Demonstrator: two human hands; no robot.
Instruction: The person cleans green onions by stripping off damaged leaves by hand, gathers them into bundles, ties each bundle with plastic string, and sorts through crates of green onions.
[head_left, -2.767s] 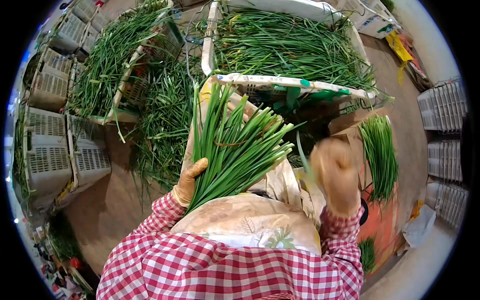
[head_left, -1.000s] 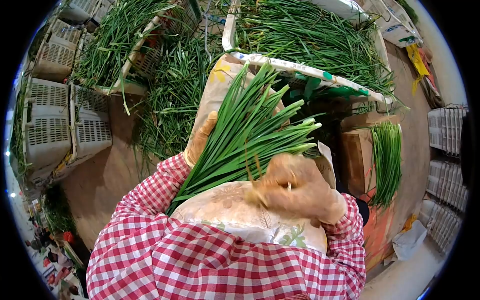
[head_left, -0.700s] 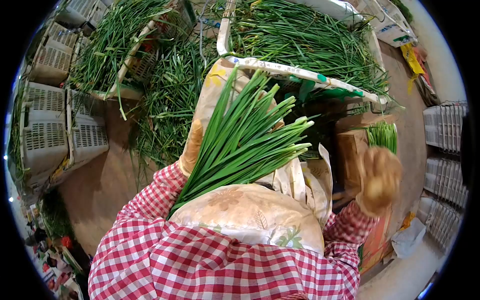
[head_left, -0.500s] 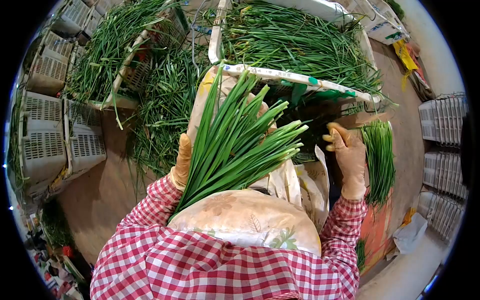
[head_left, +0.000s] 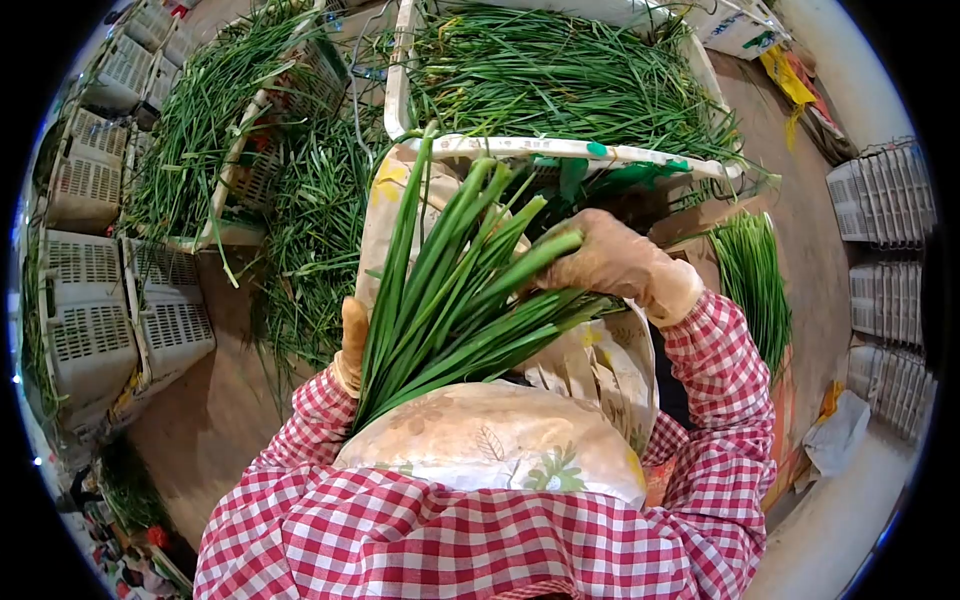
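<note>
A fanned bunch of green chives (head_left: 440, 310) lies across my lap, its pale stem ends spread toward the upper right. My left hand (head_left: 352, 345), in a tan glove, holds the bunch from the left; the thumb shows upright and the other fingers are hidden beneath the leaves. At the bunch's right side, my gloved right hand (head_left: 610, 262) is closed around some of the stems near their pale ends. Its fingertips are partly out of sight behind the chives. A patterned, stained apron (head_left: 490, 425) covers my lap under the bunch.
Ahead stands a white crate (head_left: 560, 148) heaped with loose chives. Another filled crate (head_left: 235, 190) is at the left, with loose chives (head_left: 325, 220) piled between. An upright chive bundle (head_left: 755, 290) stands at my right. Stacked crates (head_left: 90, 320) line the left side, more crates (head_left: 880, 200) the right.
My right hand has moved left, from beside the upright bundle onto the stems of the held bunch, and has closed on some. The left hand still holds the bunch.
</note>
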